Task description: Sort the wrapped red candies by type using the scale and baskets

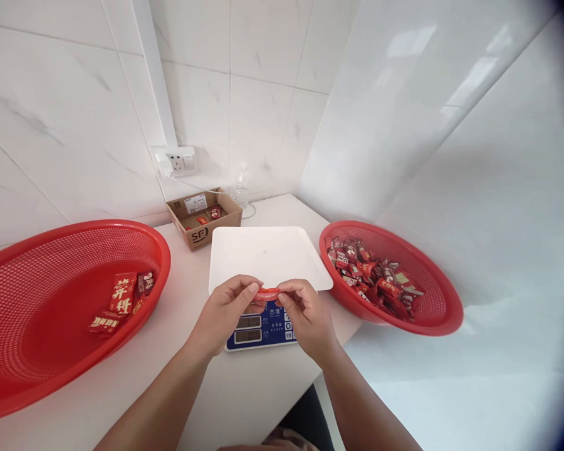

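A small red wrapped snack packet point(267, 294) is pinched at its two ends between my hands. My left hand point(230, 310) grips the left end with thumb and fingers, and my right hand point(306, 313) grips the right end. Both hands hover over the front of a digital scale with a white pan point(266, 254) and a blue keypad panel point(275, 326). The pan bears nothing, and my hands cover part of the panel. The print on the packet is too small to read.
A red perforated basket point(155, 250) with several red packets point(123, 292) stands at left. Another red basket point(444, 307), heaped with wrapped packets point(371, 275), sits at right, by the table's edge. Behind are a cardboard box point(225, 222), a clear bottle point(241, 188) and a wall socket point(176, 163).
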{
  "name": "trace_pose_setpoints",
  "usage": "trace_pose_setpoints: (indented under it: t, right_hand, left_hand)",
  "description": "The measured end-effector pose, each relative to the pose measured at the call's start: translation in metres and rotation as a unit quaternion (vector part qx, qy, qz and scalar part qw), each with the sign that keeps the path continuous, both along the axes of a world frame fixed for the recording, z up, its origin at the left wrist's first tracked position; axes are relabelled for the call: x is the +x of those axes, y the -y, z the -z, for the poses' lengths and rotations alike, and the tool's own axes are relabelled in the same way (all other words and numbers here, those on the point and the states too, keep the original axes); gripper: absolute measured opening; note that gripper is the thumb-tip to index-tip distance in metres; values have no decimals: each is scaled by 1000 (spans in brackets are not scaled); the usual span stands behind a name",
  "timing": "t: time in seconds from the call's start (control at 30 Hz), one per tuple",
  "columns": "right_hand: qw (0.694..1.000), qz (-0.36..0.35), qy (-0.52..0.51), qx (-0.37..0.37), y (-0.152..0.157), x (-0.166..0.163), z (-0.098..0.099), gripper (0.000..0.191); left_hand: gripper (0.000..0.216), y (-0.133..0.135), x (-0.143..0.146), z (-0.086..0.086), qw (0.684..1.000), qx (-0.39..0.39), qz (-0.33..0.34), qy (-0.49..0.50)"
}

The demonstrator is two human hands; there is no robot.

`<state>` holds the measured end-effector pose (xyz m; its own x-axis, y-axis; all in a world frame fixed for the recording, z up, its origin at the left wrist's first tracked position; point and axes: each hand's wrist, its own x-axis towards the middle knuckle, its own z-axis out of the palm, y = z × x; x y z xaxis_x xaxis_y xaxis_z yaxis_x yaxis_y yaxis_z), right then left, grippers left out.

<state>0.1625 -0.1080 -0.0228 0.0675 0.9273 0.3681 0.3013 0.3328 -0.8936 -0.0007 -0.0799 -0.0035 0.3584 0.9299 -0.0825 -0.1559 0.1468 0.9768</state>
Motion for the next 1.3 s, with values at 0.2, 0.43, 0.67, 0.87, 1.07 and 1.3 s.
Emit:
trace_pose_setpoints:
  t: [0.2, 0.43, 0.67, 0.87, 1.07, 1.3]
  right_hand:
    - [995, -37, -79, -49, -1, 0, -7, 19]
    - [983, -66, -133, -112, -3, 1, -7, 24]
    - [980, -76, -145, -116, -5, 1, -4, 22]
    - [974, -96, -163, -127, -5, 4, -5, 20]
    - [976, -80, -143, -144, -6, 7, -8, 23]
    - [982, -40, -111, -148, -5, 4, -8, 30]
  left_hand:
    - [31, -2, -1, 1, 1000, 14, -18, -16]
    - [38, -2, -1, 4, 999, 10, -32, -30]
    - [39, -2, 0, 5, 1000, 2, -21, -2]
    - [36, -2, -1, 5, 1000, 17, -16, -2]
    - [33, -3, -2, 6, 997, 53, -14, -54]
    - [20, 1, 1, 5, 998, 42, -17, -46]
